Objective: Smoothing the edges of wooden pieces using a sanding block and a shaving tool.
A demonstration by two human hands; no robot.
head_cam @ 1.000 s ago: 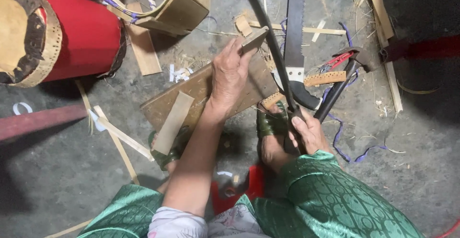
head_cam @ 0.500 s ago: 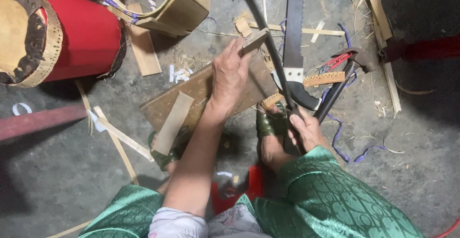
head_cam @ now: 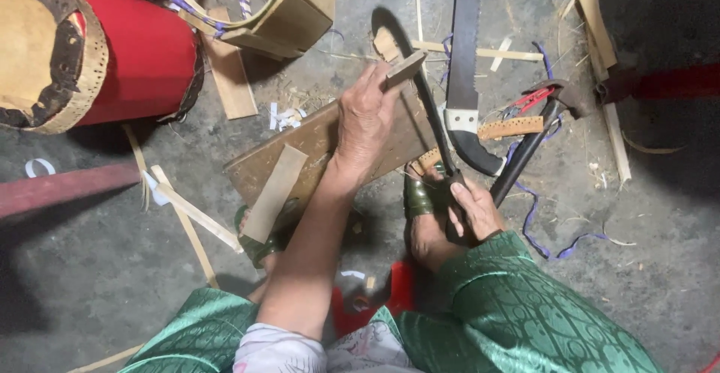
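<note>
Down on the grey floor (head_cam: 90, 283), the left hand (head_cam: 366, 118) is clenched around a small wood piece (head_cam: 405, 67), pressing it on top of a flat wooden board (head_cam: 315, 148). The wood piece is short, and its long side tilts up toward the right. The right hand (head_cam: 474, 209) is closed tight on the handle of a long dark blade (head_cam: 420, 88). That blade runs from the hand up and to the left, and its curved tip ends past the wood piece. It touches the wood piece at its right side.

Just right of the blade lies a saw (head_cam: 465, 65), pointing straight up and down. A hammer (head_cam: 536, 136) lies slanted beside it. To the left sits a red drum (head_cam: 112, 58), well apart from the hands. A thin slat (head_cam: 274, 191) lies across the board's near edge. The floor at the lower left and far right has open room, with only small scraps.
</note>
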